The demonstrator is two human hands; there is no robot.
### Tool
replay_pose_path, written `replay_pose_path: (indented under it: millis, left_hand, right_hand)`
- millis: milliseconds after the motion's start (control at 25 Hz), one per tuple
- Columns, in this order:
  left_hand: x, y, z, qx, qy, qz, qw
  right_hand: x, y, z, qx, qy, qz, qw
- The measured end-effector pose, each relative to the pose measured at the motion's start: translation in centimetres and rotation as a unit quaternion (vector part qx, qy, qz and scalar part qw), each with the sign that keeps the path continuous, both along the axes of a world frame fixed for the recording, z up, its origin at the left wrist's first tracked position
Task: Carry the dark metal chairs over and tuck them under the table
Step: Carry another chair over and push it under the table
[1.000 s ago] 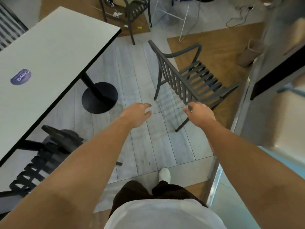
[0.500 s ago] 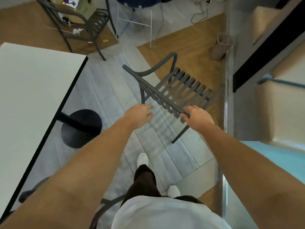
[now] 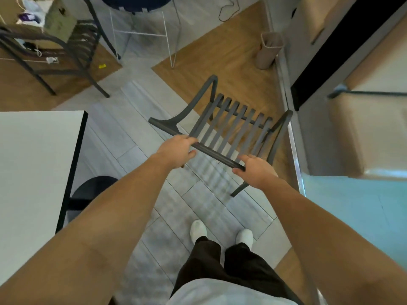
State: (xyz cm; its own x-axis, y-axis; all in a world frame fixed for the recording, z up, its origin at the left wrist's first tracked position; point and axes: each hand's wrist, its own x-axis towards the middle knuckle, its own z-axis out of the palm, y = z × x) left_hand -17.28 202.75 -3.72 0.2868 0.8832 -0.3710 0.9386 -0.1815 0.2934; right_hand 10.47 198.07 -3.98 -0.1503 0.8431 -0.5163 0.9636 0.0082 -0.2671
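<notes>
A: Both hands on the slatted chair's top rail now. Left hand (image 3: 178, 146) wrapped over the rail near its left end, right hand (image 3: 256, 170) curled round the right end. Half a second back the left was only reaching, not on it.

B: So two-handed hold is new?

A: Yes. A second ago only the right was at the rail and the left was hanging free. Grip looks complete on both sides, so judged: ready to lift.

B: Where's the chair?

A: Dark metal chair (image 3: 229, 126) directly ahead of the feet, straddling the grey plank floor (image 3: 132, 133) and the wood-tone strip, its right side close to the metal threshold strip (image 3: 293, 137). One rear leg visible touching floor; can't tell if the others are up yet. Not under anything.

B: Target?

A: White counter (image 3: 37, 164) on the left, black edge, round pedestal base (image 3: 92, 188) beneath it. Well apart from the chair, open floor between.

B: Anything further out?

A: Second dark metal chair (image 3: 72, 49) at far left with clutter on the seat, white wire-frame stool (image 3: 143, 34) beyond, tan bin (image 3: 267, 51) by the wall.

B: Progress?

A: Early for this chair: gripped, not carried, not tucked. Next needs a lift and a swing left, minding the counter's corner.
</notes>
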Motion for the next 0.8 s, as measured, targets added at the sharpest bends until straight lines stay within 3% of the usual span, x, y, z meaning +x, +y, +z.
replay_pose_path:
  millis: [200,520,800]
  left_hand:
    - [-0.7,3.5,-2.0,-0.017,-0.002,-0.049,0.999]
    - [-0.8,6.9,-5.4,0.004,0.097,-0.134,0.986]
    - [-0.4,6.0,-5.6,0.029,0.117,-0.123,0.985]
  right_hand:
    - [-0.6,1.2,-2.2,-0.030,0.010,-0.023,0.999]
    - [-1.6,1.6,-6.2,-0.049,-0.007,-0.056,0.997]
    - [-1.6,1.8,-6.7,-0.044,-0.043,-0.039,0.997]
